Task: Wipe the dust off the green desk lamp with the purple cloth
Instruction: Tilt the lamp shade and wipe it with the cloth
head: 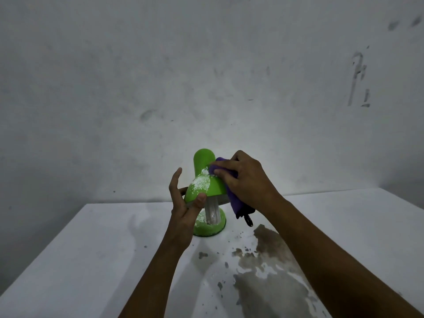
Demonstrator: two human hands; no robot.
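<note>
The green desk lamp (203, 177) stands on the white table (91, 260), its shade tilted toward me with a white bulb showing under it. White dust lies on the shade's top and on the round base (206, 229). My left hand (183, 207) grips the shade's lower left rim, thumb on the green surface. My right hand (245, 180) presses the purple cloth (231, 198) against the right side of the shade; part of the cloth hangs down below my palm.
A large patch of worn, peeled paint (270, 271) spreads over the table to the right of the lamp. A small dark tag or loop (249, 220) dangles beneath the cloth. A stained grey wall (206, 76) rises directly behind the table.
</note>
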